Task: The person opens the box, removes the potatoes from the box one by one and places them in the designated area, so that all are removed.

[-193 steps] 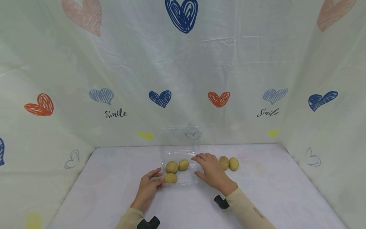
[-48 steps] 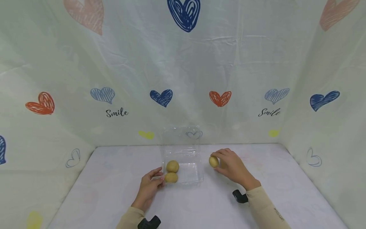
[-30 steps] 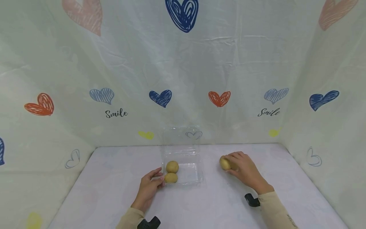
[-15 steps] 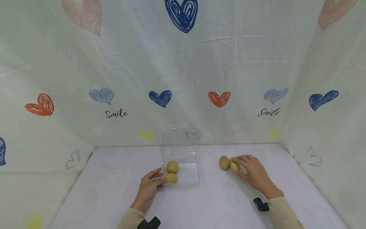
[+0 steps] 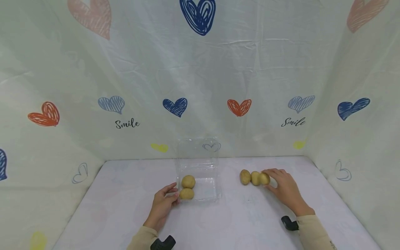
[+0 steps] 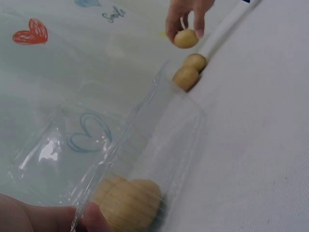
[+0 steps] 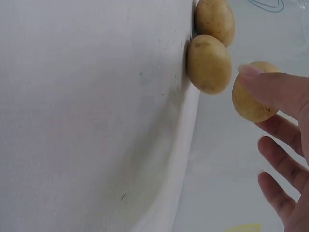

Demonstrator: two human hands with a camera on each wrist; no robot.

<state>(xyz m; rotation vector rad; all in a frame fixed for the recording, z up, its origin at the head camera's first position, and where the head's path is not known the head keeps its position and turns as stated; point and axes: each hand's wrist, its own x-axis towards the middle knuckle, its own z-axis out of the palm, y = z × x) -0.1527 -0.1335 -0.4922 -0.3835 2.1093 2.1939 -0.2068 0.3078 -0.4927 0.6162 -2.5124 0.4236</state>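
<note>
A clear plastic clamshell box [image 5: 207, 189] stands with its lid raised at the back. Inside, along its left side, lie two potatoes: one behind [image 5: 188, 182] and one in front [image 5: 186, 194]. My left hand [image 5: 163, 205] pinches the box's left edge; the left wrist view shows thumb [image 6: 95, 218] and finger on either side of the plastic. To the right of the box, my right hand [image 5: 286, 189] holds a potato [image 5: 264, 178] between thumb and fingers. In the right wrist view this potato [image 7: 253, 99] is above the table, beside two others.
Two potatoes, the left one [image 5: 245, 177] and the right one [image 5: 255, 178], lie side by side on the white table [image 5: 200, 225]. A sheet printed with hearts [image 5: 239, 108] hangs behind and along both sides.
One potato has left the box; my right hand has carried it rightward, past the two on the table. My left hand has stayed at the box's left edge.
</note>
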